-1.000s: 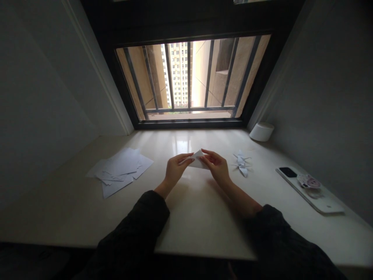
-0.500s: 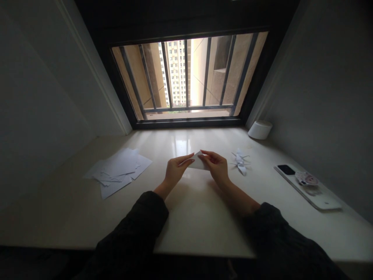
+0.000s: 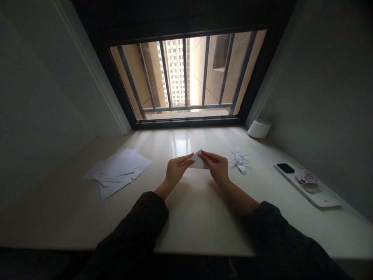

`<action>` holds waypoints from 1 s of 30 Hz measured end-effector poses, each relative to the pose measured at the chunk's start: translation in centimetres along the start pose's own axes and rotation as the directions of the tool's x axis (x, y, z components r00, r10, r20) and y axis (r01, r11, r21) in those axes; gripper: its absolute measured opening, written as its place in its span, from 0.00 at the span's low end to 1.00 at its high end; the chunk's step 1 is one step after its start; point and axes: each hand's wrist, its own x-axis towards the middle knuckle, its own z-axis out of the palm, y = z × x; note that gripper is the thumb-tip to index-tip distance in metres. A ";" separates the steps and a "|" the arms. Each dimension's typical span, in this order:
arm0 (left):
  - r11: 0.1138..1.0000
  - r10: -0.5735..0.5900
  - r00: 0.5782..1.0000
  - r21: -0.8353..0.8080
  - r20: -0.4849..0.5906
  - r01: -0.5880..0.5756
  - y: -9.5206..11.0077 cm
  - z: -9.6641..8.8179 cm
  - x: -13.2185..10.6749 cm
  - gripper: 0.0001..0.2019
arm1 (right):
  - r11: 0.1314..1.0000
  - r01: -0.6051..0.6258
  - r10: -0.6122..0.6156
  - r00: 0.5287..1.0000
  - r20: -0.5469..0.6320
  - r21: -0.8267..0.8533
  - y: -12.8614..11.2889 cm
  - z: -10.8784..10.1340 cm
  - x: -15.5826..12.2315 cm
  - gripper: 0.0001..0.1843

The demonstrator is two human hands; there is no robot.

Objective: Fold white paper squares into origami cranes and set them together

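A small folded piece of white paper is held just above the pale countertop, in front of the window. My left hand pinches its left edge with thumb and fingers closed. My right hand pinches its right edge in the same way. Both arms wear dark sleeves. The paper's lower part is hidden behind my fingers.
A loose pile of white paper sheets lies at the left. A folded paper crane sits right of my hands. A white phone with a sticker lies further right. A white round container stands by the barred window.
My hands and the folded paper have stayed almost still. The camera view has shifted slightly, so everything sits a little lower left in the picture.
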 end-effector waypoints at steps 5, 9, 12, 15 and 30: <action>1.000 -0.009 1.000 -0.018 -0.004 0.009 -0.7 0.1 0.1 0.20 | 1.000 -0.007 0.007 1.000 -0.016 -0.029 0.0 -0.1 0.1 0.15; 1.000 -0.013 0.999 -0.009 -0.029 0.013 -1.3 0.0 0.2 0.21 | 1.000 0.008 -0.009 0.999 -0.046 -0.030 0.0 -0.4 0.4 0.16; 1.000 -0.027 0.999 0.015 -0.037 0.027 -1.4 -0.2 0.2 0.21 | 1.000 0.014 -0.014 0.997 -0.070 -0.005 0.0 -0.6 0.7 0.18; 0.995 -0.016 0.999 0.096 -0.032 0.019 -1.3 -0.4 0.1 0.20 | 1.000 0.019 -0.018 0.995 -0.097 0.008 0.3 -0.8 1.1 0.19; 0.987 -0.147 0.984 0.079 0.100 0.140 -1.4 -1.0 0.5 0.20 | 0.978 0.061 -0.071 0.997 -0.040 -0.199 0.0 -1.3 1.1 0.18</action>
